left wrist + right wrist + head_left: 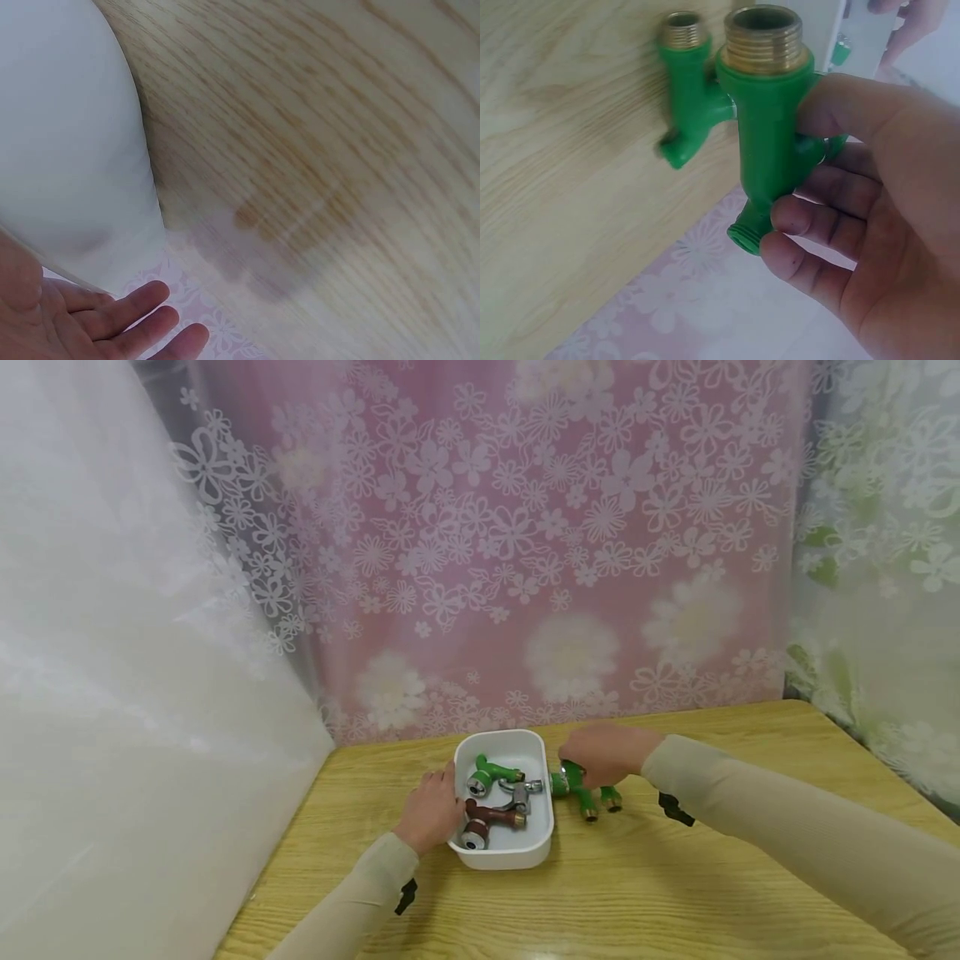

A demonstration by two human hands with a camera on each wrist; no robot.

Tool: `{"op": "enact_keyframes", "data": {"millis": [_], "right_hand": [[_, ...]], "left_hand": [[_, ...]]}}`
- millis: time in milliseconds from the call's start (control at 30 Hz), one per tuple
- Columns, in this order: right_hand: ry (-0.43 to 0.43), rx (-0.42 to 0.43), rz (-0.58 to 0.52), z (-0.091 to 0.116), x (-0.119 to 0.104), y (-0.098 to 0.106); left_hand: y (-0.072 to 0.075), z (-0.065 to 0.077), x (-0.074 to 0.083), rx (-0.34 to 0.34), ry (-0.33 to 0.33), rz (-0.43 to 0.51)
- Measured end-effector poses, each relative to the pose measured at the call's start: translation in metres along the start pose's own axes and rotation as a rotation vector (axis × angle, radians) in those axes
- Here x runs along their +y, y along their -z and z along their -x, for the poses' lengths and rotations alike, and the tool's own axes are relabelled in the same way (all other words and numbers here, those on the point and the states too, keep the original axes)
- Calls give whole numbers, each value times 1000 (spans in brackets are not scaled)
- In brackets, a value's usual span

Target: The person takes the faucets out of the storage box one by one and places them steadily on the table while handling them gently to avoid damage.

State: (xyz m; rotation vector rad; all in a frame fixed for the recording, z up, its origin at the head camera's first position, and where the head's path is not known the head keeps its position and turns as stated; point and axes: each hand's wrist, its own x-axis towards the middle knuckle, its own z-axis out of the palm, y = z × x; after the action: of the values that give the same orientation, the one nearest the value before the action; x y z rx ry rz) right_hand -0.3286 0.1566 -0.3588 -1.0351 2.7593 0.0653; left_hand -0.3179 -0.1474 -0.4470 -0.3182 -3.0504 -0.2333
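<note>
My right hand (609,753) grips a green tap (765,127) with a brass threaded end, thumb on one side and fingers curled on the other. A second green tap (686,97) is close beside it on the table, just right of a white tub (504,859). Against the tub's left rim rests my left hand (431,808); in the left wrist view its fingers (142,330) are loosely extended. Inside the tub lie a green tap (498,770), a grey metal tap (520,797) and a brown tap (495,815).
The wood-grain table (630,893) runs back to a pink floral curtain (487,568). White sheeting (150,652) hangs at the left, and a pale floral curtain (885,610) at the right. A dark strap piece (677,810) hangs below the right wrist.
</note>
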Motion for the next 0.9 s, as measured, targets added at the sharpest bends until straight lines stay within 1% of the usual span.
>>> {"op": "enact_keyframes", "data": {"millis": [133, 333, 433, 633, 833, 900], "right_hand": [[-27, 2, -20, 6, 8, -4], [-43, 9, -34, 13, 21, -12], [-65, 20, -40, 16, 25, -18], [-80, 31, -19, 22, 34, -39], [-83, 60, -49, 31, 41, -54], [-96, 59, -61, 32, 45, -58]], "left_hand": [[1, -3, 1, 8, -2, -2], [2, -6, 1, 14, -3, -2], [2, -5, 2, 16, -3, 9], [-1, 1, 1, 23, -27, 6], [-3, 5, 0, 41, -43, 7], [-3, 5, 0, 35, -40, 3]]}}
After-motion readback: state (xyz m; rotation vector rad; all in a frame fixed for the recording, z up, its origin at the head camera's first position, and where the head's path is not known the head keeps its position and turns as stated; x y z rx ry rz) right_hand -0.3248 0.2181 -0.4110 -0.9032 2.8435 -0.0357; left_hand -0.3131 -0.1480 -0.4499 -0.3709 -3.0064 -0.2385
